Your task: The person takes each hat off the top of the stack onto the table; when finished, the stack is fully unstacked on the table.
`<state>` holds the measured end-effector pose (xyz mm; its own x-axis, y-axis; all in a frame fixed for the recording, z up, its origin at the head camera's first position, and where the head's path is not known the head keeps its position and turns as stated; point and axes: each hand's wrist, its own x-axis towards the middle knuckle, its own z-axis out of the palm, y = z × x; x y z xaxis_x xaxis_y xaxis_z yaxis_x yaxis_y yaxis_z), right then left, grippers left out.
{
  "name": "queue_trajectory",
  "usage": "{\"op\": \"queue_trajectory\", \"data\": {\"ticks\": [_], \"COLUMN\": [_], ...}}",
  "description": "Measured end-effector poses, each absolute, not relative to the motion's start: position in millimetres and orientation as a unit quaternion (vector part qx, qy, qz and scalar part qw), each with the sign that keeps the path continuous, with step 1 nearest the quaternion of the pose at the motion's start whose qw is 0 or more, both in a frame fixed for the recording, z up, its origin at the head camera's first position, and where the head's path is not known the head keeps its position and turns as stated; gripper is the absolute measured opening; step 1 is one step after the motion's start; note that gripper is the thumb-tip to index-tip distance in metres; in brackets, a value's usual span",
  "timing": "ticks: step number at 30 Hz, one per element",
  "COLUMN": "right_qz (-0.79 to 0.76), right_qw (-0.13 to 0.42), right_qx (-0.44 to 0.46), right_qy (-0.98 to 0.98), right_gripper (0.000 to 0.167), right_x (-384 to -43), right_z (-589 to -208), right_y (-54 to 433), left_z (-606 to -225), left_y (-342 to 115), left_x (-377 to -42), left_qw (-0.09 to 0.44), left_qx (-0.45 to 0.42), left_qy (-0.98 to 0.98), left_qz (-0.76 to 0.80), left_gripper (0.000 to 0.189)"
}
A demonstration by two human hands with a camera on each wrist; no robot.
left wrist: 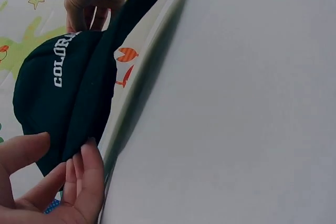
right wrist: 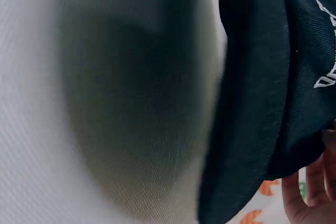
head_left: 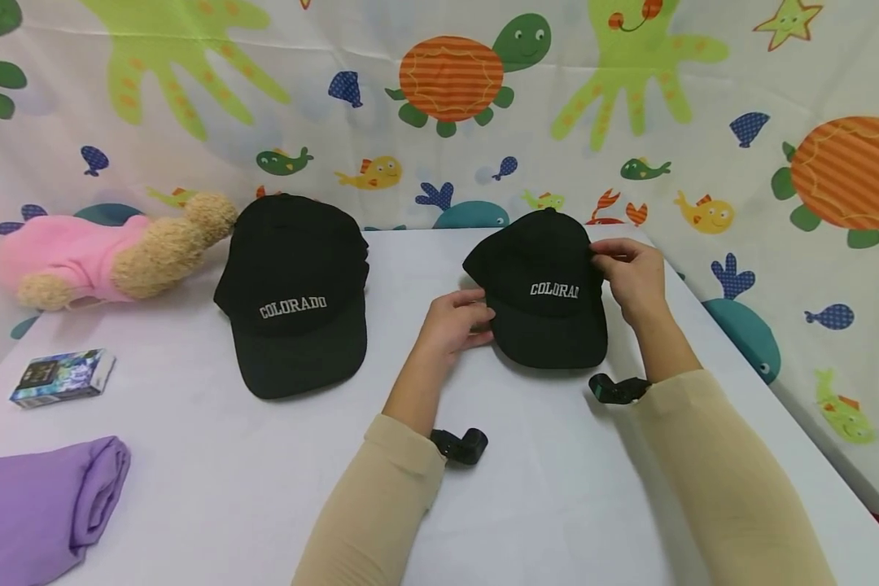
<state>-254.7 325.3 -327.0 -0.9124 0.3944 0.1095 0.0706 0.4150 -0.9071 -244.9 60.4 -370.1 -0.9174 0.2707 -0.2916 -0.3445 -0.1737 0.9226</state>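
A black baseball cap (head_left: 545, 289) lettered COLORADO sits at the right of the table, brim towards me. My left hand (head_left: 457, 321) is at its left side; in the left wrist view the fingertips (left wrist: 90, 153) touch the edge and the thumb is spread apart from them. With my right hand (head_left: 633, 273) I pinch the opposite side near the crown, thumb in front and fingers behind. In the right wrist view the brim (right wrist: 247, 98) casts a shadow on the table. A stack of similar black caps (head_left: 293, 285) stands left of my hands.
A plush toy in pink clothing (head_left: 73, 248) lies at the back left. In front of it are a small patterned box (head_left: 62, 378) and a folded purple cloth (head_left: 37, 509). Behind the white table (head_left: 264, 472) hangs a curtain (head_left: 425, 167) printed with sea animals.
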Motion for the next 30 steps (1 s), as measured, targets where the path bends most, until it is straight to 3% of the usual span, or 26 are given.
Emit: {"op": "queue_trajectory", "data": {"ticks": [17,30], "right_qz": [0.492,0.472], "right_qw": [0.168,0.145], "right_qx": [-0.188,-0.207], "right_qy": [-0.833,-0.845], "right_gripper": [0.027,0.032], "right_x": [-261.8,-258.8], "right_z": [-329.9,-332.7], "right_y": [340.9,351.0], "left_z": [-364.3,-365.6], "left_y": [84.6,102.8], "left_x": [-238.3,-233.9], "left_qw": [0.238,0.212], "left_qx": [-0.035,-0.044], "left_qy": [0.573,0.561], "left_qz": [0.784,0.799], "left_gripper": [0.05,0.053]}}
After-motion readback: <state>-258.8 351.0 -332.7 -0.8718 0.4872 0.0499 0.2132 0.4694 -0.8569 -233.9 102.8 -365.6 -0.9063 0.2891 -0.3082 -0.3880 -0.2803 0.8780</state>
